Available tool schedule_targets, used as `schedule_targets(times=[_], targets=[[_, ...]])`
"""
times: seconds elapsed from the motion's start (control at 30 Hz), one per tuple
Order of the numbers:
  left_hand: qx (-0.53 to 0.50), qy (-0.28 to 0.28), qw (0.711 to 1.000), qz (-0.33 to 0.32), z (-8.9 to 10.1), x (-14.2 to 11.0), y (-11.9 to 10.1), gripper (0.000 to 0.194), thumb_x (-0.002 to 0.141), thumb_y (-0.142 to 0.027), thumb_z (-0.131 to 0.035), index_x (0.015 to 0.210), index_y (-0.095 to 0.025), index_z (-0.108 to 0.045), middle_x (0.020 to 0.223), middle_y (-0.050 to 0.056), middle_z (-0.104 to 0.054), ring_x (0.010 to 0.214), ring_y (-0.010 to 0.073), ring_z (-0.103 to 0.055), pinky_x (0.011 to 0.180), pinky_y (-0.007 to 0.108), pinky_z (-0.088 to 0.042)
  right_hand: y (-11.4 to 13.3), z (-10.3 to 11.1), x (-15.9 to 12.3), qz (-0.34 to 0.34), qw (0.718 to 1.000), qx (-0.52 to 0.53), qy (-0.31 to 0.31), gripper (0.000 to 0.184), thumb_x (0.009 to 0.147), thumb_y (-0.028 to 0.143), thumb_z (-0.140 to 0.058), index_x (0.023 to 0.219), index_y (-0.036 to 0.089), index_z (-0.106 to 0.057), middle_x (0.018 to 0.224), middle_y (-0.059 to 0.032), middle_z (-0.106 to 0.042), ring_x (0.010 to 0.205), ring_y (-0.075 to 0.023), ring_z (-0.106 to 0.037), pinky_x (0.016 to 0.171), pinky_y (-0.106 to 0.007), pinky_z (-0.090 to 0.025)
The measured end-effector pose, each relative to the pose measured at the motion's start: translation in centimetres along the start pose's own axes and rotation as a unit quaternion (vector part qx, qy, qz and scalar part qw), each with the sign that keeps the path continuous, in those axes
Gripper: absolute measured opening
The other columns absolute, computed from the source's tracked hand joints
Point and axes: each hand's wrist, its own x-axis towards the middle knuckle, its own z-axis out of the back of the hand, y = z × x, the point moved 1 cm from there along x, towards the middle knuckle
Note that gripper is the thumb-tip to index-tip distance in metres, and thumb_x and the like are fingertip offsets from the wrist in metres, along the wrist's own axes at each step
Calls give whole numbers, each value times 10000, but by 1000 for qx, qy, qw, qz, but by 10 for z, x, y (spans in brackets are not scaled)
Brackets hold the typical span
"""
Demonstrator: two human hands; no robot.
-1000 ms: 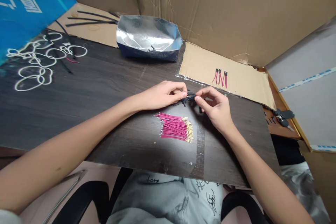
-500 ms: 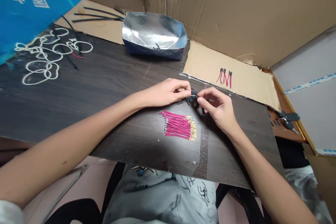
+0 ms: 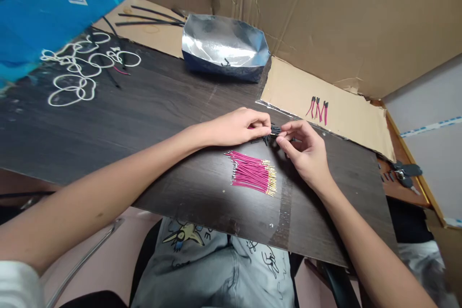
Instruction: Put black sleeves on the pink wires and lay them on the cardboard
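Observation:
My left hand [image 3: 249, 126] is closed in a pinch on a red wire [image 3: 250, 128], of which only a short piece shows by the fingers. Facing it from the right, my right hand [image 3: 303, 147] has thumb and forefinger pinched close together; whatever lies between those fingertips is too small to make out. Beneath and between both hands lies a small heap of short black tubes [image 3: 266, 139], partly covered by the fingers. Nearer to me, a bundle of short red wires [image 3: 251, 173] with gold-coloured ends at the right rests on the dark table [image 3: 202, 183].
Behind the hands stands a foil-lined box [image 3: 224, 38] with a few black bits inside. Several red wires with black ends [image 3: 318, 109] lie on a cardboard strip [image 3: 288, 82]. White loops [image 3: 75, 89] are at left, keys [image 3: 407, 173] at far right.
The whole view has shifted, so the table things appear a little further right. My hands remain facing each other over the black tubes, fingertips still close together.

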Motion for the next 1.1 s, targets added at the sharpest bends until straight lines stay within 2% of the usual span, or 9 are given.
schedule_targets(times=[0.17,0.37,0.53,0.67,0.87,1.1], targets=[[12,-16,1000,-13,-3,0,2,245,958,-360,-610,806,-168,-632,615,-52,-499,609,113,-405,614,260,-295,-2,0,0,4,1000,12,1,205,896,338,-773,1037,243,-660,863,-5,-680,699,-145,-629,601,-297,-501],[15,-15,999,-28,-6,1,6,252,971,-376,-597,817,-179,-634,620,-54,-496,606,115,-393,603,261,-279,-6,-1,0,16,1000,-7,5,221,880,362,-800,1028,246,-682,918,-21,-678,792,-162,-644,578,-272,-508],[23,-21,999,-17,-6,2,8,268,975,-387,-583,824,-177,-655,648,-43,-534,611,117,-422,603,265,-269,-1,-2,1,-8,999,43,13,262,865,428,-817,953,236,-662,854,-6,-663,675,-137,-612,529,-270,-520],[36,-42,998,-23,-5,2,4,316,990,-402,-561,793,-175,-658,614,-55,-488,591,111,-397,607,271,-268,3,-1,2,-16,997,77,28,246,930,464,-733,984,235,-662,847,-18,-675,742,-158,-658,551,-279,-548],[15,-14,999,-48,-1,-1,-8,264,1001,-279,-501,806,-171,-643,682,-43,-559,624,108,-443,657,264,-324,2,2,4,-26,992,111,44,235,910,433,-762,1005,241,-667,869,-15,-671,760,-159,-667,541,-275,-559],[-13,8,998,-62,-3,-1,-6,224,987,-277,-527,807,-173,-610,704,-34,-563,648,112,-462,669,266,-342,1,5,5,-35,990,118,63,289,868,458,-802,1015,247,-667,831,-4,-666,717,-159,-655,532,-284,-559]])
